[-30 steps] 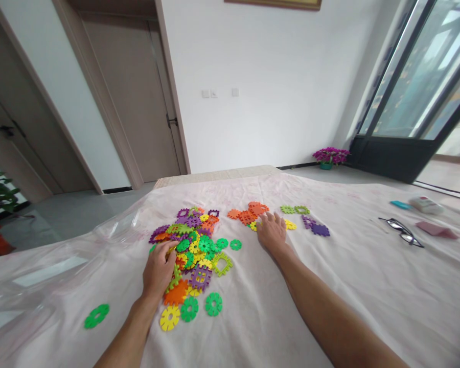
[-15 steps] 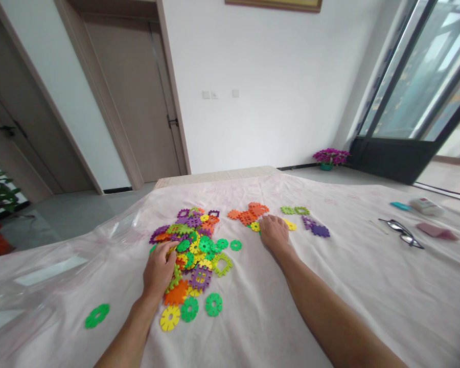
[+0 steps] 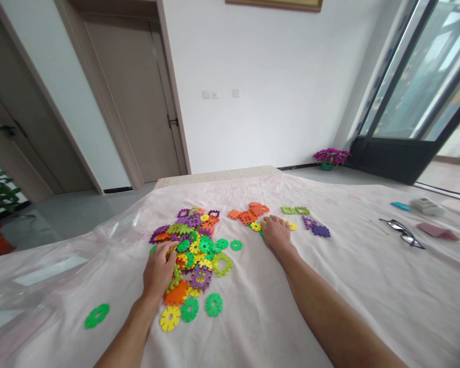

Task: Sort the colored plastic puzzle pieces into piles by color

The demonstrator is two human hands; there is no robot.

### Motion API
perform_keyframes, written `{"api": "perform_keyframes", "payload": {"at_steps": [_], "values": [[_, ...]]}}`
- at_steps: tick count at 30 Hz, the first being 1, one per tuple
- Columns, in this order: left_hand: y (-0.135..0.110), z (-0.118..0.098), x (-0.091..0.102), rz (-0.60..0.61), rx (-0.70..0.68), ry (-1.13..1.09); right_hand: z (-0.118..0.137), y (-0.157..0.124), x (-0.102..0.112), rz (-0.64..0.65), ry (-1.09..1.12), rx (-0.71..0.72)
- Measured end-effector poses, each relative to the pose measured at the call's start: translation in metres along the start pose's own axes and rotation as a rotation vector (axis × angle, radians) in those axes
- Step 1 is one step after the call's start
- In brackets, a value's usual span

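Note:
A heap of flat plastic interlocking pieces (image 3: 193, 245), green, yellow, orange and purple, lies on a white cloth (image 3: 253, 306). My left hand (image 3: 159, 271) rests on the heap's near left edge with fingers curled on the pieces. My right hand (image 3: 276, 234) lies further back, fingers bent down onto a small green piece beside the yellow pieces (image 3: 256, 226). Orange pieces (image 3: 251, 212) are grouped just behind it, light green pieces (image 3: 294, 210) and purple pieces (image 3: 316, 227) to its right.
A lone green disc (image 3: 97, 315) lies near left. Glasses (image 3: 402, 232), a pink card (image 3: 436, 229) and a small box (image 3: 425, 205) sit at the right. A clear plastic sheet (image 3: 61, 266) covers the left. Doors, a flower pot (image 3: 327, 156) and a glass door stand beyond.
My right hand's fingers have gone from spread to bent downward, and the hand has drawn slightly back toward me. My left hand has stayed put on the heap.

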State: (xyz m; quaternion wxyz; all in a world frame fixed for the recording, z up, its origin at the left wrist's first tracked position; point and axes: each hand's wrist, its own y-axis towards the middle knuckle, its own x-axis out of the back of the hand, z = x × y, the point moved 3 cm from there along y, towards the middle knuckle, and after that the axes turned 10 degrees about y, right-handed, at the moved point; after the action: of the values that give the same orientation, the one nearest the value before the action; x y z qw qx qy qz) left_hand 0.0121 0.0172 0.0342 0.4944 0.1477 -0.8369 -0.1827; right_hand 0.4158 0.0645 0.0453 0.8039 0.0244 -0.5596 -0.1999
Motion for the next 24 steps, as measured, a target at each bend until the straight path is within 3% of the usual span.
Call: {"api": "perform_keyframes", "payload": {"at_steps": [24], "values": [[-0.0001,-0.001,0.0005,0.001,-0.002,-0.004,0.0035,-0.0006,-0.0012,0.037,-0.015,-0.015]]}}
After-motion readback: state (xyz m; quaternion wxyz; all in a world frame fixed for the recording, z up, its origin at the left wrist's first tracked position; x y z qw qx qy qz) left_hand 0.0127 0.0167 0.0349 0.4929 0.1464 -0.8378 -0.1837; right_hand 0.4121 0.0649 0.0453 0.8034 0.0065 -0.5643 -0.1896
